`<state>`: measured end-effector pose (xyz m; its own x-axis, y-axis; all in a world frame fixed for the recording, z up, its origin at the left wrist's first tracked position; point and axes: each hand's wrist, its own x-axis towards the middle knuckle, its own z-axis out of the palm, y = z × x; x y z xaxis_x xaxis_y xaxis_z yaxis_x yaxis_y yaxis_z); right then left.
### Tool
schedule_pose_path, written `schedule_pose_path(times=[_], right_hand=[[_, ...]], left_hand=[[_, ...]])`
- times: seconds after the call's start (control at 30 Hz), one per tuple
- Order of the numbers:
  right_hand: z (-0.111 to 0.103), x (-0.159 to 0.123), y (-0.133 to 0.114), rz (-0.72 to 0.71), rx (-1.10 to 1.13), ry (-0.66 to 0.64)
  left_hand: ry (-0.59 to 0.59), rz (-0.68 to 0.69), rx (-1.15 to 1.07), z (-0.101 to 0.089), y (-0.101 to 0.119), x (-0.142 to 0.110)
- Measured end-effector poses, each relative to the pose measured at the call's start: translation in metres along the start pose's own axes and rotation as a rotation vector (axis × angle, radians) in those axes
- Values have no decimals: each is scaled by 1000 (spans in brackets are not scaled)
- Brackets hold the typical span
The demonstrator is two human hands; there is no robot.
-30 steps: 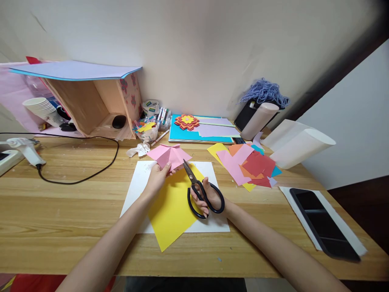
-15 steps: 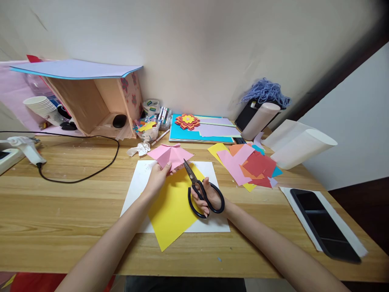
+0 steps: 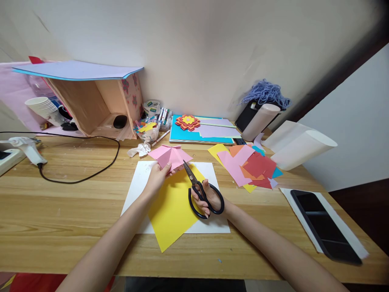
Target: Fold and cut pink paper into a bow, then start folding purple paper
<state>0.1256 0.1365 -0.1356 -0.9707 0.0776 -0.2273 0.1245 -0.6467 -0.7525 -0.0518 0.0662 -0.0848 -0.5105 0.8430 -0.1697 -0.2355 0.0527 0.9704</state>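
Between thumb and fingers, my left hand (image 3: pixel 158 177) pinches a creased piece of pink paper (image 3: pixel 172 155), raised over the work sheets. My right hand (image 3: pixel 209 198) grips black-handled scissors (image 3: pixel 192 178) by their loops. Their blades look closed, and the tip reaches the right part of the pink paper; whether it touches cannot be made out. Below both hands a yellow paper sheet (image 3: pixel 170 219) lies turned at an angle on a white sheet (image 3: pixel 212 223).
Paper scraps (image 3: pixel 258 166) lie right, near a phone (image 3: pixel 322 223). Behind are a layered paper flower (image 3: pixel 188 122), a tub of scraps (image 3: pixel 147 132) and a crumpled tissue (image 3: pixel 139 149). Left stand a cardboard box (image 3: pixel 91 101) and a glue gun (image 3: pixel 28 150) with a looping black cord (image 3: pixel 114 160).
Almost nothing differs. The right point of the pink paper sits slightly further left, and the whole view has shifted a little. Both hands keep their hold.
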Motion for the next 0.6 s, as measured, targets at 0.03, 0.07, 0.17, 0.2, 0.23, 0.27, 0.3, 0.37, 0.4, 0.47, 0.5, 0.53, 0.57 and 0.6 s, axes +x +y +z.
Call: schedule_pose_path(times=[0.03, 0.07, 0.17, 0.2, 0.23, 0.27, 0.3, 0.37, 0.4, 0.47, 0.5, 0.53, 0.57, 0.6], right_hand=[[0, 0, 0, -6, -4, -1], [1, -1, 0, -12, -10, -1], [6, -3, -3, -22, -22, 1], [8, -4, -4, -21, -26, 2], [10, -4, -6, -22, -30, 6], [12, -5, -7, -22, -37, 10], [14, -6, -9, -24, -46, 20], [17, -6, -11, -29, -64, 40], [18, -6, -12, -28, -71, 50], [18, -6, -12, -26, -82, 68], [18, -6, -12, -24, -85, 73], [17, -6, -11, -23, -85, 78], [17, -6, -11, -25, -85, 83], [17, -6, -11, -27, -84, 85]], left_hand=[[3, -2, -5, 0, 1, 0], [7, -4, -11, 0, 1, 0], [21, -9, -8, 1, 3, -1], [24, -8, 4, 1, 3, -1], [23, -4, 18, 1, 3, -2], [18, 1, 32, 1, 4, -2], [11, 7, 46, 1, 4, -2], [-3, 19, 70, 1, 4, -3], [-8, 24, 81, 1, 4, -3], [-14, 30, 101, 1, 4, -3], [-18, 31, 110, 2, 4, -4], [-25, 30, 119, 2, 4, -4], [-29, 31, 127, 2, 4, -4], [-32, 33, 135, 2, 4, -5]])
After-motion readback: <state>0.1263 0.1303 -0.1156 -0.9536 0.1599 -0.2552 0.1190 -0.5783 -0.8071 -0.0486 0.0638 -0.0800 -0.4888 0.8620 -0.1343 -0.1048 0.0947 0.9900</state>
